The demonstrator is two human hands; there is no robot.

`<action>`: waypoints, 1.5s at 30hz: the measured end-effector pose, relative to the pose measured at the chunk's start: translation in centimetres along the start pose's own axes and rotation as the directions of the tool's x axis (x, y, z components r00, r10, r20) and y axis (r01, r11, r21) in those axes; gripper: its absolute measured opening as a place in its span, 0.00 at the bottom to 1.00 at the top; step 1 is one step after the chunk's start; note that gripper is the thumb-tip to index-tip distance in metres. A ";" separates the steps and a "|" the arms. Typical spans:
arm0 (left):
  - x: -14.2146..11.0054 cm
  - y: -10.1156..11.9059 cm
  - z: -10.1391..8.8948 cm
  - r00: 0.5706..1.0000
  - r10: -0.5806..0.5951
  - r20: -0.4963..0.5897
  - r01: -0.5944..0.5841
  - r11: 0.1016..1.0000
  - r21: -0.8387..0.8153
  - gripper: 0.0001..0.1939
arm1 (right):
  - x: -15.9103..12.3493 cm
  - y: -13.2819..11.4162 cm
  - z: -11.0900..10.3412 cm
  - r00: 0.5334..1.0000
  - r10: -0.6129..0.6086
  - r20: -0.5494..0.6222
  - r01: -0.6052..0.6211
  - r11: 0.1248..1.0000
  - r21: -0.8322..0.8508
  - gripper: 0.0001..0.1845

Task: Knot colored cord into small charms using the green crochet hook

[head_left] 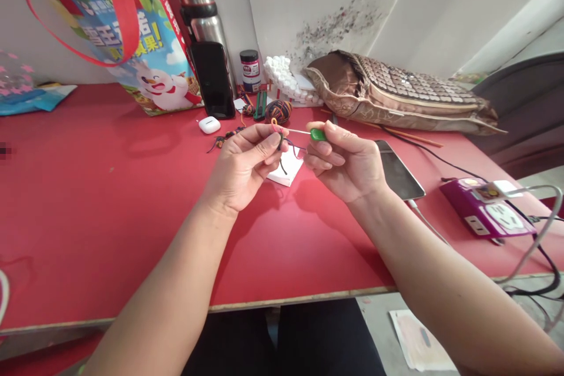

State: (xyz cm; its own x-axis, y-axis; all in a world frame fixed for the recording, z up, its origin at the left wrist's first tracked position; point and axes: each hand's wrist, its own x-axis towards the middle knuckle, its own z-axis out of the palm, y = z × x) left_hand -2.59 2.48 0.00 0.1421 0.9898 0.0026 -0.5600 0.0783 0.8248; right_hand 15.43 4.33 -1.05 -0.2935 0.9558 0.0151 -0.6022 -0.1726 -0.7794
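Between thumb and fingers, my right hand [346, 155] grips the green handle of a crochet hook [318, 134]. The hook's thin metal shaft points left to my left hand [247, 158]. That hand is closed in a pinch on a small piece of multicoloured yarn [282, 141], with an orange-pink loop at the hook's tip and dark strands hanging down. Fingers hide most of the piece. Behind the hands lies a ball of multicoloured yarn [278, 111]. Below them on the red table [132, 217] is a white pad [287, 169].
At the back stand a printed bag [154, 59], a steel flask [209, 26], an upright black phone [214, 79] and a small jar [250, 70]. A white earbud case [209, 124] sits left. Rightward are a brown bag [396, 91], a charging device [400, 170] and a purple power strip [489, 208].
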 end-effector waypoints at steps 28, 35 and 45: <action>0.1 0.2 -0.3 0.997 0.045 -0.061 -0.044 0.999 0.021 0.07 | -0.2 0.0 0.0 0.998 -0.043 -0.055 0.039 0.997 -0.072 0.05; 0.2 0.1 -0.2 0.997 0.038 -0.072 -0.035 0.999 0.035 0.09 | -0.2 -0.1 0.2 0.996 -0.044 -0.081 0.038 0.997 -0.067 0.05; 0.3 0.1 -0.4 0.998 0.046 -0.049 -0.046 0.999 0.014 0.10 | -0.2 -0.1 0.5 0.994 -0.027 -0.103 0.025 0.999 -0.028 0.06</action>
State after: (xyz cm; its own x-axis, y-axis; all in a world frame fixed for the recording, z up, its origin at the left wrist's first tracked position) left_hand -2.90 2.80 -0.15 0.0761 0.9970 0.0133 -0.5546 0.0312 0.8315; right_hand 15.24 4.07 -0.66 -0.1984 0.9797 -0.0284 -0.5886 -0.1423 -0.7958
